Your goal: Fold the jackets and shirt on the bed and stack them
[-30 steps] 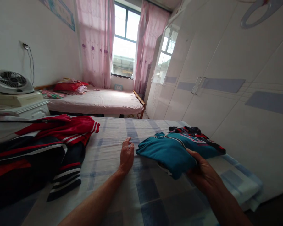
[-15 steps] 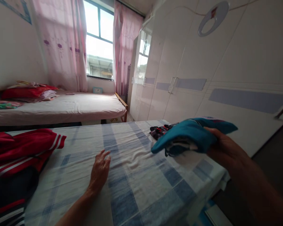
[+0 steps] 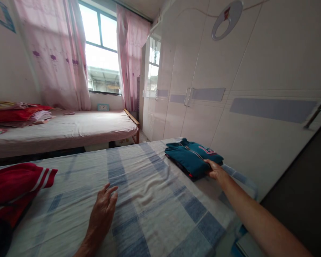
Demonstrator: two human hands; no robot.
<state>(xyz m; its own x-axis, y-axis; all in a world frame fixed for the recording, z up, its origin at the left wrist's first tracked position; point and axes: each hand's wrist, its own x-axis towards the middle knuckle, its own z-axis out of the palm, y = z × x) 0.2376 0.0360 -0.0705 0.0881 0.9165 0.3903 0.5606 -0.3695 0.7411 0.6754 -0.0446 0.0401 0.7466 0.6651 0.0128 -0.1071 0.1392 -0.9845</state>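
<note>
A folded teal zip jacket [image 3: 194,157] with a pink-edged letter lies at the far right of the checked bedsheet [image 3: 155,214], on top of dark clothing that mostly hides beneath it. My right hand [image 3: 214,169] grips the jacket's near right edge, its thumb on top and the other fingers largely out of sight. Over the middle of the sheet is my left hand [image 3: 103,205], empty, with loosely bent fingers apart. A red jacket [image 3: 18,182] with white stripes on its cuff lies spread at the left, partly cut off by the frame.
Along the right runs a white wardrobe [image 3: 203,121] with metal handles. Another bed [image 3: 91,123] stands below the window, with red bedding [image 3: 21,114] piled at its left end. Some blue and pale item [image 3: 246,244] sits low beside the near bed's right edge.
My right hand has lowered the teal jacket from above the bed onto the dark clothing. The view has turned slightly right, and my left hand stays open over the sheet.
</note>
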